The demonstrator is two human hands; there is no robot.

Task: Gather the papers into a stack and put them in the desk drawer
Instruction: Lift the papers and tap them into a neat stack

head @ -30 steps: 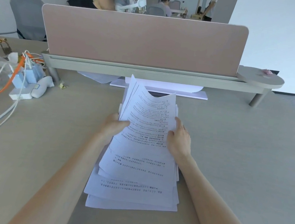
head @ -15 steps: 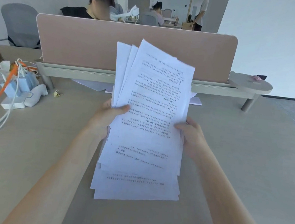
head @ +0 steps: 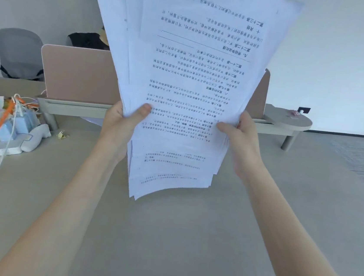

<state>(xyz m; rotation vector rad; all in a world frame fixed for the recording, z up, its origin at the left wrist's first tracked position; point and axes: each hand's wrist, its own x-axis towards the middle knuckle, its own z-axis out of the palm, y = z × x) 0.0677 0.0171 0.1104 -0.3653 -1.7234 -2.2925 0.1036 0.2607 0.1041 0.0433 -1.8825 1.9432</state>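
Observation:
A loose, uneven stack of white printed papers (head: 192, 75) stands nearly upright in the air above the beige desk (head: 165, 238), fanned out at the top and bottom. My left hand (head: 121, 126) grips its left edge, thumb on the front sheet. My right hand (head: 240, 137) grips the right edge the same way. The stack's lower edge hangs clear of the desk top. No drawer is in view.
A pink divider panel (head: 77, 73) on a grey shelf (head: 287, 122) runs across the back of the desk. At the left lie a power strip with chargers (head: 15, 134), white and orange cables, and a small binder clip (head: 62, 135). A grey chair (head: 18, 51) stands beyond.
Both hands have lifted the papers off the desk and tipped them upright, raising them toward the camera. The view has tilted up with them.

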